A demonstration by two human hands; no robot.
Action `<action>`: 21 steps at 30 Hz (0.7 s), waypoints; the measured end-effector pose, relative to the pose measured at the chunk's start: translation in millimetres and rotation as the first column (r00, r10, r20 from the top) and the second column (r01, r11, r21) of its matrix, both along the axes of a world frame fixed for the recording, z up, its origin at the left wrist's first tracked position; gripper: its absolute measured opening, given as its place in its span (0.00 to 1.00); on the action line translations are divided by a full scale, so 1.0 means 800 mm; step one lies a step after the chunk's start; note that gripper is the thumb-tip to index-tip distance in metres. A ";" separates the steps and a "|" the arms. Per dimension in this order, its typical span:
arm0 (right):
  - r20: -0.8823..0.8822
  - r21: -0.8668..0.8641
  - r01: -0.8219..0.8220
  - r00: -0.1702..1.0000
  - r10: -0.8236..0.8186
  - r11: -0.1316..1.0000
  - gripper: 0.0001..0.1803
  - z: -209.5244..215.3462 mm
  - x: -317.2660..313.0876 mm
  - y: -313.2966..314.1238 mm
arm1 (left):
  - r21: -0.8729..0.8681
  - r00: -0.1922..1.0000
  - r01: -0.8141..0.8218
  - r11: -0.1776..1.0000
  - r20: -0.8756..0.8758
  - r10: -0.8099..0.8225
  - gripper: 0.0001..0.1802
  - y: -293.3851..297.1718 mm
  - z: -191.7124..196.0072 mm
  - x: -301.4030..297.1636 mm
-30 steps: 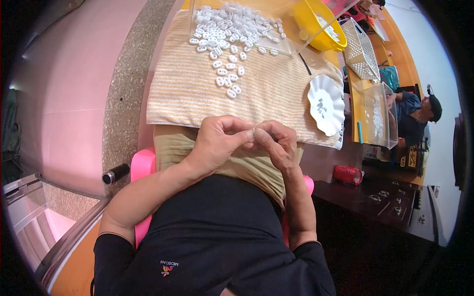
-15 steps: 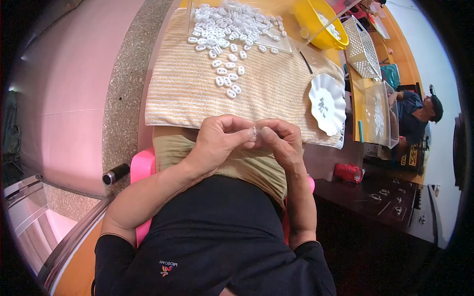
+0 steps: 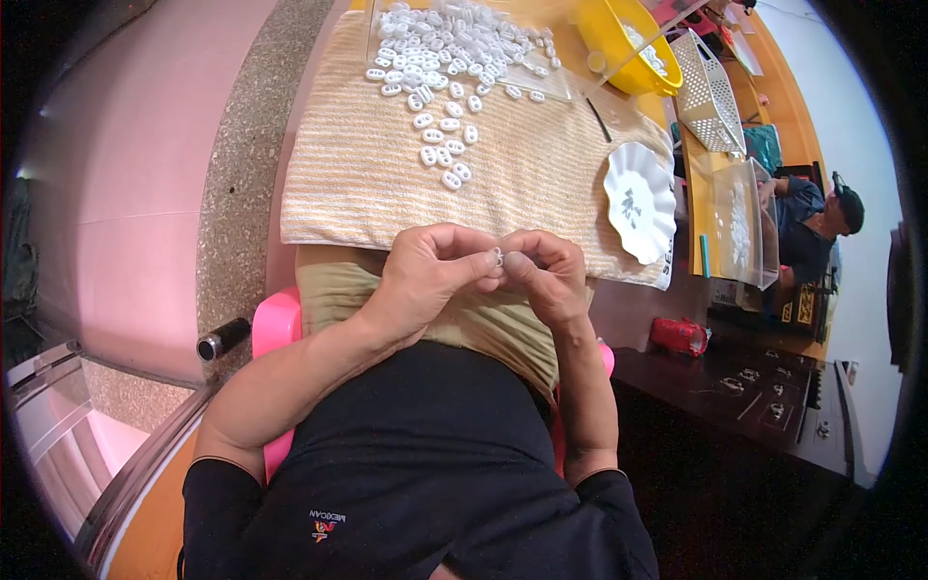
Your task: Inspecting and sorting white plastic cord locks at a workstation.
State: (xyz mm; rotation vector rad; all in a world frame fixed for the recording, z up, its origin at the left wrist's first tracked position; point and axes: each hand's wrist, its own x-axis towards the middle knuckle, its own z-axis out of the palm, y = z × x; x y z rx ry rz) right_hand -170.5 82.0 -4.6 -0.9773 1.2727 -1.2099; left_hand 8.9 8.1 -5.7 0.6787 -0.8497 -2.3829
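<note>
Just beyond my lap, my left hand (image 3: 430,280) is closed, pinching a small white oval piece (image 3: 499,257) with holes between thumb and fingers. My right hand (image 3: 553,278) meets it fingertip to fingertip, its thumb and forefinger closed against the piece's right side; whatever else they grip is hidden. Similar white two-holed oval pieces (image 3: 435,135) lie loose on the striped towel (image 3: 338,184) ahead of my hands. More form a heap (image 3: 445,48) at the far side. To the right sits a white scalloped plate (image 3: 652,217) holding small dark bits.
A thin black stick (image 3: 599,121) lies by the clear plastic tray (image 3: 556,82). Beyond stand a yellow basin (image 3: 604,68) and a white perforated basket (image 3: 710,92). At right, a person (image 3: 807,222) works at a clear bin (image 3: 764,251). A red packet (image 3: 680,336) lies nearby.
My right fingers have shifted slightly and the right thumb sits a little closer to the white oval piece. My left hand keeps its pinch.
</note>
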 end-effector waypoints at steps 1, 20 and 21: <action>0.014 -0.001 0.003 1.000 -0.003 1.000 0.05 0.000 0.001 0.000 | -0.006 1.000 0.000 1.000 -0.003 0.000 0.09 0.000 -0.001 0.000; -0.282 -0.117 0.017 0.958 -0.050 0.993 0.05 0.011 0.004 0.004 | 0.146 0.998 0.062 0.987 0.015 -0.065 0.08 -0.003 0.009 0.002; -0.323 -0.129 0.008 0.945 -0.049 0.992 0.05 0.012 0.004 0.004 | 0.144 0.998 0.059 0.988 0.023 -0.063 0.08 -0.001 0.009 0.003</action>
